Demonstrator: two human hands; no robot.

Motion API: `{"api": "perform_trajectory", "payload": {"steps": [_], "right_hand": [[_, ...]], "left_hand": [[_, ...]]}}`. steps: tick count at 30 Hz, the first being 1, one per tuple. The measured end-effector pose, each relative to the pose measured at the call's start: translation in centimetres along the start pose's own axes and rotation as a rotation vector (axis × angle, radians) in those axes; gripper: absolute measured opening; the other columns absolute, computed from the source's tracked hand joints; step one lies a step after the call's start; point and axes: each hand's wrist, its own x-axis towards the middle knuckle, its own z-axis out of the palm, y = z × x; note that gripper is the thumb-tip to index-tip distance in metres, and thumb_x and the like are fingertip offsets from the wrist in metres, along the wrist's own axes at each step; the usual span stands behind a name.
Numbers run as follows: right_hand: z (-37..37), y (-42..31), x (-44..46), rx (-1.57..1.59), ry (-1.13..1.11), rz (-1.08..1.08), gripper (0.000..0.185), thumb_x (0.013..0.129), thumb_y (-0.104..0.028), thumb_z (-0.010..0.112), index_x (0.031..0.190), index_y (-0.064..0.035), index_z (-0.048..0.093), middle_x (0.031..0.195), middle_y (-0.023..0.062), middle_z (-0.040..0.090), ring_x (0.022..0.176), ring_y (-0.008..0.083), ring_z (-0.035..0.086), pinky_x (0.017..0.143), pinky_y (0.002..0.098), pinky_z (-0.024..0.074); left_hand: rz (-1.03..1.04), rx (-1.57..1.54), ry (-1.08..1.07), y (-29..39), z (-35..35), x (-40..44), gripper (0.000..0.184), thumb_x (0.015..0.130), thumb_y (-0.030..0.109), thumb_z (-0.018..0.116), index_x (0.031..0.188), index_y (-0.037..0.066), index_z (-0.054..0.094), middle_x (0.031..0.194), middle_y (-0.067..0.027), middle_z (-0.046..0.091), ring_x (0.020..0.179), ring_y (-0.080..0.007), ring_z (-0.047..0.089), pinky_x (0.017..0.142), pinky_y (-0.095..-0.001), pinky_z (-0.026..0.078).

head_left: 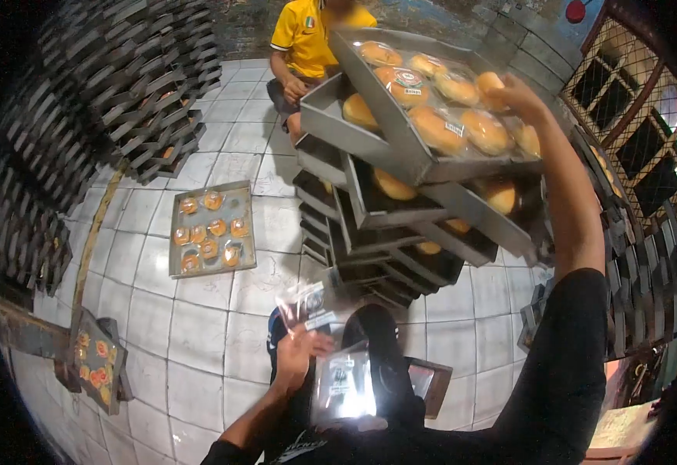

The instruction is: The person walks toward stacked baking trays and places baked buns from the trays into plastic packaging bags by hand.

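Note:
My right hand (523,102) reaches over the top tray (385,116) of a tall stack, its fingers closed around a golden bread roll (491,87) at the tray's far right corner. Other rolls (437,129) lie in this tray, at least some in clear wrapping with printed labels. Low in front of me, my left hand (298,355) pinches a clear printed plastic bag (307,304), somewhat blurred. More clear printed bags (342,385) rest on my lap, just right of that hand, with light glaring off them.
Below the top tray, crooked trays (369,225) hold more rolls. A tray of packed buns (212,230) lies on the tiled floor (148,310); another bread tray (98,363) is lower left. Tray stacks (113,77) line the left. A person in a yellow shirt (305,35) sits opposite.

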Motion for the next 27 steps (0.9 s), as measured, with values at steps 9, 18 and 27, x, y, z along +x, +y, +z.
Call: {"api": "perform_trajectory", "payload": {"steps": [9,18,27], "right_hand": [[2.5,-11.6,-25.9,0.98,-0.048,-0.498,0.06,0.094,-0.027,0.074,0.14,0.0012,0.047,0.133,0.0166,0.061,0.124,0.0263,0.061,0.101,0.0462,0.0521],[27.2,-4.1,-48.6,0.203,-0.038,-0.9,0.059,0.065,0.004,0.082,0.118,-0.0037,0.058,0.124,0.0159,0.06,0.114,0.0366,0.063,0.096,0.0419,0.0551],[32.0,-6.6,-52.4,0.161,-0.049,-0.669,0.048,0.078,-0.006,0.073,0.124,-0.0026,0.062,0.125,0.019,0.065,0.124,0.0368,0.059,0.111,0.0536,0.0372]], "left_hand": [[-0.022,-0.625,0.256,3.1,-0.3,1.6,0.018,0.105,0.019,0.053,0.103,0.003,0.061,0.101,-0.0133,0.07,0.094,-0.0247,0.069,0.083,-0.0408,0.059],[-0.148,-0.705,0.159,3.2,1.7,5.8,0.023,0.101,0.026,0.065,0.105,0.004,0.06,0.1,-0.0119,0.071,0.096,-0.0263,0.07,0.08,-0.0445,0.06],[-0.229,-0.819,-0.089,3.2,0.3,-0.4,0.04,0.105,0.039,0.048,0.121,0.006,0.064,0.118,-0.0102,0.07,0.11,-0.0247,0.067,0.1,-0.0452,0.052]]}}
